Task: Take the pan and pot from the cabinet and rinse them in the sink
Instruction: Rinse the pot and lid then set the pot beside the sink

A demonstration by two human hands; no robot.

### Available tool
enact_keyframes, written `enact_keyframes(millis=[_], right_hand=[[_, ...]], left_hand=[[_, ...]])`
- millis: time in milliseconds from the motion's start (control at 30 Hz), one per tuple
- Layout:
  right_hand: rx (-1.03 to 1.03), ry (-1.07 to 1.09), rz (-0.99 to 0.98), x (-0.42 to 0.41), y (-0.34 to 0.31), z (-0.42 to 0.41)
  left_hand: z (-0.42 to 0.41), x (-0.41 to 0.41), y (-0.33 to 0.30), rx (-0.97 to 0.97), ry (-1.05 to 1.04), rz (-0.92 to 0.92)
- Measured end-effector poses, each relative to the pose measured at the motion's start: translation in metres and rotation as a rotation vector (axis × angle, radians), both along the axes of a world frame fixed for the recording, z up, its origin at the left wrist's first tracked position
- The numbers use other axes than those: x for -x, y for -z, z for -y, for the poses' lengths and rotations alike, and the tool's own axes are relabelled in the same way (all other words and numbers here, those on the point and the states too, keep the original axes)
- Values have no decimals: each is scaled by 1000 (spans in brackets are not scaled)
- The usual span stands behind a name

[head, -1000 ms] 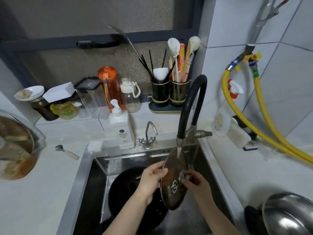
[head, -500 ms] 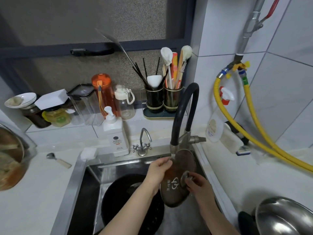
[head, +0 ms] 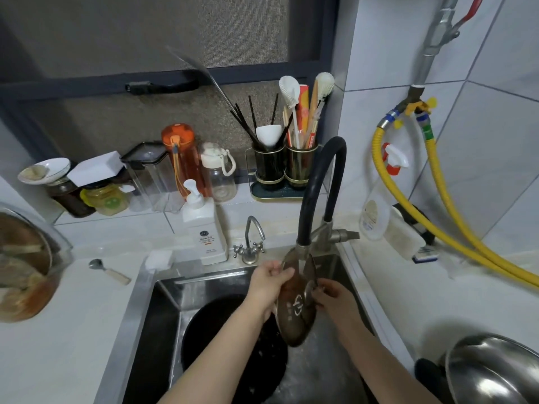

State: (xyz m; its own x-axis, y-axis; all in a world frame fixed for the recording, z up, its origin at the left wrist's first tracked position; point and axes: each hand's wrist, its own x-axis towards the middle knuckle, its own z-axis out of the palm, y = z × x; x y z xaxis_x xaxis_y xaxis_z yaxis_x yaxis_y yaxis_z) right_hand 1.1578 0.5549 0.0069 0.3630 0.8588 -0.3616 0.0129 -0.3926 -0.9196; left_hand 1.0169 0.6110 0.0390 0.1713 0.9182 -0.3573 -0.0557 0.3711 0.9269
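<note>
You hold the round tinted glass lid with the metal rim (head: 297, 301) on edge over the steel sink (head: 163, 290), its top tucked right under the mouth of the black gooseneck faucet (head: 322, 182), water running down the face. Your left hand (head: 269, 282) grips the upper-left rim, fingers curled over the edge; your right hand (head: 335, 298) pinches the metal knob at the lid's centre, so both are clamped on the lid, neither free. Lid's long axis runs top-far to bottom-near, tilted slightly; the knob side faces right, the concave side faces left toward your left hand. The black round pan (head: 233, 342) sits low in the sink, down-left of the lid, directly under your left forearm and touching neither hand. Key relation: the pan lies left and below, so your left hand is the nearer one to it; the right hand has the knob and, I judge, can carry the lid alone. The shiny steel pot (head: 493, 371) rests on the surface at the right, outside the sink, nearer your right arm. It looks not yet rinsed, though that's a guess.
</note>
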Motion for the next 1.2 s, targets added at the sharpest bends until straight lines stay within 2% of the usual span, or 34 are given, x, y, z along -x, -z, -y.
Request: enact_keyframes(millis=[100,167,300,500,633,767,867,900,1033,1200], right_hand=[[49,-19,-280,-7,0,2],[85,-48,-371,-11,5,6],[105,-38,-427,-10,7,13],[79,61,-419,0,3,14],[9,15,-324,12,4,10],[-26,-21,-345,17,-3,5],[-30,-50,-343,18,-7,-1],[-30,-63,-341,19,-7,-3],[-22,-84,-364,23,-1,-10],[67,-30,-397,19,17,1]], left_hand=[[17,-3,5,-71,179,-78],[28,-1,14,-174,273,-172],[45,10,32,-329,451,-335],[58,29,43,-329,568,-450],[55,46,41,-238,410,-427],[37,78,37,-385,70,-713],[28,101,38,-299,-40,-840],[26,106,39,-229,-73,-797],[28,112,33,75,-243,-283],[25,110,34,119,-197,-219]])
